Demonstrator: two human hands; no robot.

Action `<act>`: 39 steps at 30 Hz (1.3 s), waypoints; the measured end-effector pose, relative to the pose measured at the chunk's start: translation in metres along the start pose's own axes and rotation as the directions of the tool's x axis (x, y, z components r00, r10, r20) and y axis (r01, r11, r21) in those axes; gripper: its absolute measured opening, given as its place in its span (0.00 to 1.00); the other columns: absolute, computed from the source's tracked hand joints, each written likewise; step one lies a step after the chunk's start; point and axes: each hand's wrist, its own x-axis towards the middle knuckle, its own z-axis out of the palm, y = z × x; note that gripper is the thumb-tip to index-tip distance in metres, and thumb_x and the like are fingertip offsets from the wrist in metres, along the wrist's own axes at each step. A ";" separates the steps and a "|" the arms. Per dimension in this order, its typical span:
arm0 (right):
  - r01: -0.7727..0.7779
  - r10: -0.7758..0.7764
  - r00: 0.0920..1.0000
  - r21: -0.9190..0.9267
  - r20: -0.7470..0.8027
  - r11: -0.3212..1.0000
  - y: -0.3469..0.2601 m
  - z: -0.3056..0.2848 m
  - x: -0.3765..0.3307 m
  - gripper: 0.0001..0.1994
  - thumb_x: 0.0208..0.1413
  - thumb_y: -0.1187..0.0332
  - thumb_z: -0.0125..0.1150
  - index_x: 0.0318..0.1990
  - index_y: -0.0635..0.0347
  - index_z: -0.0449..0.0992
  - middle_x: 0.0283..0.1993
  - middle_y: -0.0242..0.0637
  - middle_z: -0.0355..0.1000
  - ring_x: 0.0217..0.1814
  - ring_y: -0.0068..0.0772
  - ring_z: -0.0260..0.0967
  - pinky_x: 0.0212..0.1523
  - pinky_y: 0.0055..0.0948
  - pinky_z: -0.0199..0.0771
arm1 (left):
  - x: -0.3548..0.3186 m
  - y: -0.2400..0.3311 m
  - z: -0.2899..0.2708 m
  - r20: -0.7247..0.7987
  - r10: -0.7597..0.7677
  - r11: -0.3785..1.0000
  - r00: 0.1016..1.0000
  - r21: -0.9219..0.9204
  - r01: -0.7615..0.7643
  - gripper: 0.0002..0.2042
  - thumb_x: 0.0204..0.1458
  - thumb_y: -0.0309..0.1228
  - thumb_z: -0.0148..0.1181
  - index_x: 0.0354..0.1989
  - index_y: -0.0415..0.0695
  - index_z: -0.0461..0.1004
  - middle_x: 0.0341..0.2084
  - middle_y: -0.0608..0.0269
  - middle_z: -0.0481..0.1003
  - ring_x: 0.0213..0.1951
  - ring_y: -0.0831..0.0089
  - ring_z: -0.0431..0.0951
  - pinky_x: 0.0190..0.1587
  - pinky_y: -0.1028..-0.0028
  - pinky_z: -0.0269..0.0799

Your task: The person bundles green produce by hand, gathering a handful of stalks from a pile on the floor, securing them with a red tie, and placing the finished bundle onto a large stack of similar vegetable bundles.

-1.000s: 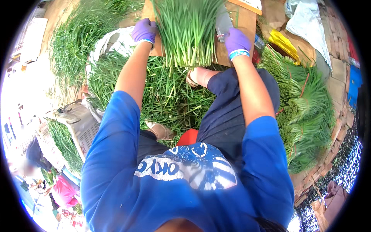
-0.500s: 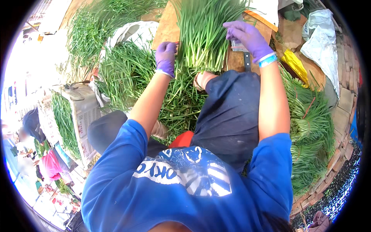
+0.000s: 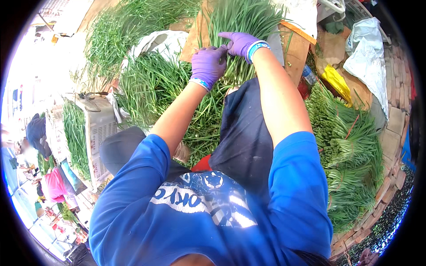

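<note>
A large bunch of garlic chives [image 3: 242, 20] lies in front of me, its leaves pointing away and its pale stalk ends toward me. My left hand [image 3: 208, 64], in a purple glove, is closed at the bunch's left side. My right hand [image 3: 242, 45], gloved the same, reaches across the top of the bunch with its index finger pointing left. The two hands meet over the stalks, thumbs close together. Whatever is pinched between the fingers is too small to make out. Loose chives [image 3: 151, 88] are heaped left of the bunch and between my legs.
Tied chive bundles [image 3: 346, 155] are stacked on my right beside a brick edge [image 3: 397, 133]. A white crate [image 3: 95, 133] holding greens stands at left. A yellow bag [image 3: 336, 82] and a pale plastic sheet [image 3: 368, 57] lie at far right. More loose greens [image 3: 120, 40] spread at far left.
My right hand has moved left from the bunch's right side to meet the left hand over the stalks. My left hand has shifted slightly to the right.
</note>
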 end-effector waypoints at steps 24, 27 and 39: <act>-0.023 0.023 0.999 0.010 0.026 1.000 0.007 -0.004 -0.005 0.36 0.36 0.76 0.55 0.59 0.47 0.55 0.35 0.35 0.68 0.38 0.28 0.65 0.42 0.23 0.65 | -0.070 -0.052 -0.044 0.367 -0.321 0.103 0.873 -0.903 0.418 0.07 0.40 0.26 0.50 0.21 0.38 0.74 0.20 0.63 0.73 0.23 0.79 0.69 0.30 0.80 0.64; 0.037 -0.041 0.999 0.150 0.028 0.988 0.015 -0.002 -0.005 0.35 0.37 0.77 0.55 0.59 0.51 0.54 0.29 0.32 0.66 0.31 0.25 0.63 0.36 0.22 0.66 | -0.117 -0.115 -0.014 0.682 0.105 0.729 0.724 -0.548 0.410 0.08 0.40 0.28 0.49 0.26 0.41 0.75 0.27 0.57 0.75 0.28 0.71 0.72 0.34 0.76 0.66; 0.015 -0.014 1.000 0.117 -0.011 0.993 0.011 0.001 -0.001 0.31 0.40 0.74 0.53 0.57 0.53 0.57 0.23 0.27 0.63 0.24 0.20 0.59 0.29 0.21 0.63 | -0.114 -0.057 0.084 0.950 -0.137 -0.984 0.279 -0.163 0.073 0.31 0.54 0.52 0.26 0.59 0.41 0.41 0.60 0.52 0.45 0.61 0.61 0.45 0.59 0.60 0.38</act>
